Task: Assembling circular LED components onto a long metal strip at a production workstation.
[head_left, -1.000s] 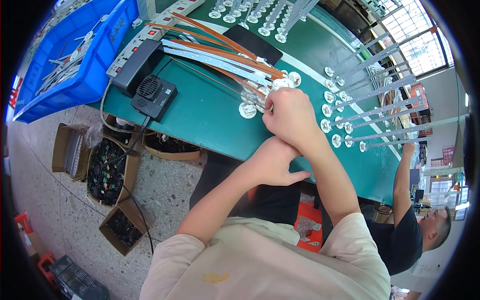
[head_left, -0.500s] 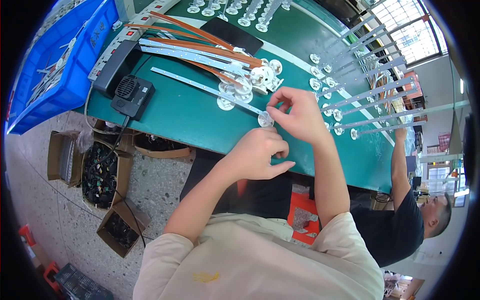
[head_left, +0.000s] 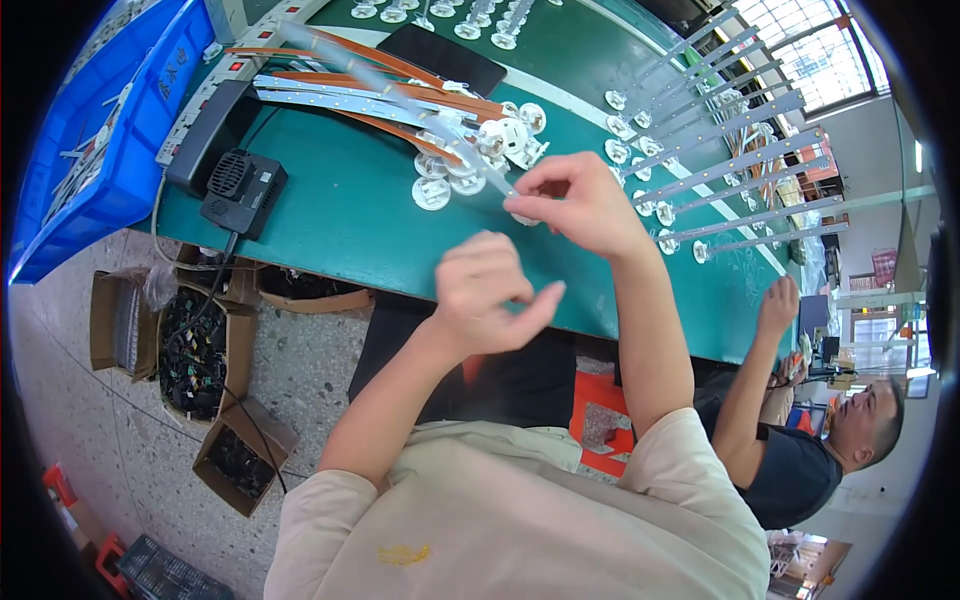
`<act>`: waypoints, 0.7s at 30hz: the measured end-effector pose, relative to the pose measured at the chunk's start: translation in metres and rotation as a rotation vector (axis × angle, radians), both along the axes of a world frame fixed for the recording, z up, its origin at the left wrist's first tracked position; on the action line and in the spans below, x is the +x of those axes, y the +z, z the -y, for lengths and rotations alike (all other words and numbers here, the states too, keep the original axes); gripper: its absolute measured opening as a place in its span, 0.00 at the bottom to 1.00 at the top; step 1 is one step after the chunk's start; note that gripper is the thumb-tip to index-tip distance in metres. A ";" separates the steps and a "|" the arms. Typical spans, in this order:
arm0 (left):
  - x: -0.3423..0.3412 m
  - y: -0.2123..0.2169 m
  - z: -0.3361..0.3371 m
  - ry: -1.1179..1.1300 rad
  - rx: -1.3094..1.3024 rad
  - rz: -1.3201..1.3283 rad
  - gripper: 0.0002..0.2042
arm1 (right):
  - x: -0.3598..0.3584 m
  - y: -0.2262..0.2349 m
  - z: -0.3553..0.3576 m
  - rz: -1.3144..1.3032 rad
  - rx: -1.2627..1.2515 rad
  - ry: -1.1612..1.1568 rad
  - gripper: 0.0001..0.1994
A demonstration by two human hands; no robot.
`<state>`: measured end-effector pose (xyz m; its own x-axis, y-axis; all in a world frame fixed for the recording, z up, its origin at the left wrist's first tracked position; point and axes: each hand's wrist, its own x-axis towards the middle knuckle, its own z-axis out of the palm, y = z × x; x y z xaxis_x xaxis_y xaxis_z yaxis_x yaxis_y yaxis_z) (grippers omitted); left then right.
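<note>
LED strip is pinched near one end between the right hand's thumb and fingers, probably to steer its length, which slants toward ten o'clock across the piled strips. At half past seven from that grip, the left hand holds nothing, fingers loosely curled. Farther out, a blue bin at ten o'clock contains pale strips; toward nine, a carton contains small dark parts.

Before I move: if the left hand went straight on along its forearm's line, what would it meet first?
Most likely the LED strip, near the end pinched in the right hand; depth is unclear, so the left hand might pass over or under it.
</note>
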<state>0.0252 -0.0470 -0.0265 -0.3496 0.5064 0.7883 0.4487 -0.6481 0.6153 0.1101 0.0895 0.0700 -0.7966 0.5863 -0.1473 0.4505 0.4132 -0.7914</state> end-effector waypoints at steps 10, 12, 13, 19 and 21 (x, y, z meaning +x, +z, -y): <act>0.011 0.013 -0.016 0.306 -0.238 -0.064 0.23 | 0.055 -0.004 0.057 -0.459 -0.052 -0.393 0.03; 0.012 0.013 -0.014 0.234 -0.309 -0.135 0.19 | 0.063 -0.011 0.062 -0.499 -0.027 -0.418 0.03; 0.012 0.011 -0.012 0.231 -0.318 -0.129 0.19 | 0.066 -0.014 0.064 -0.542 -0.003 -0.436 0.03; 0.011 0.004 -0.019 0.039 -0.355 -0.202 0.16 | 0.080 -0.029 0.067 -0.500 -0.034 -0.452 0.03; 0.009 0.004 -0.019 -0.018 -0.397 -0.234 0.16 | 0.085 -0.035 0.066 -0.511 -0.046 -0.447 0.03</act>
<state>0.0346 -0.0276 -0.0222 -0.1735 0.7893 0.5890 0.5962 -0.3919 0.7007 0.1951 0.0236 0.0353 -0.4552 0.8775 0.1507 0.1346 0.2351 -0.9626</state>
